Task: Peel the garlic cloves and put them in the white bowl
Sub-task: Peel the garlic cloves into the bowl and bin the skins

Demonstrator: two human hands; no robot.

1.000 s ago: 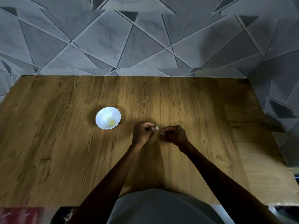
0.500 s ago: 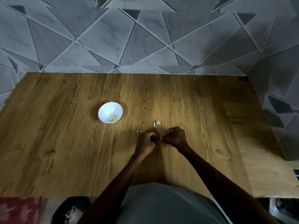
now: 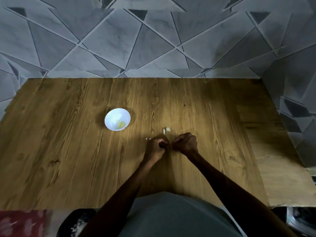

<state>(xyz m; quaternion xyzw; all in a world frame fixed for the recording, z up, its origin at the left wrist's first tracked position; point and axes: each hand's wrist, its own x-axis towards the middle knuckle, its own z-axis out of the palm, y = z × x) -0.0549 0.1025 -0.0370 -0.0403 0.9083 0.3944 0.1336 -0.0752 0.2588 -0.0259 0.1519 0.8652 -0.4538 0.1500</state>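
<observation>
Closely paired, left hand (image 3: 156, 149), right hand (image 3: 186, 144), curled

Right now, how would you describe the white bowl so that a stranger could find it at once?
Start at the wooden table under the grey patterned wall. The white bowl stands left of its middle, beyond the left hand. It is the only dish, round, with yellowish bits inside, unlike the tiny white scraps nearby.

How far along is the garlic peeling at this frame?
Done: pale yellowish pieces, likely peeled garlic, lie in the white bowl, and skin scraps sit on the table. In hand: the left hand and right hand are curled together, fingertips meeting; what they hold is hidden. Left: whatever is being peeled must reach the bowl; no other cloves show.
</observation>
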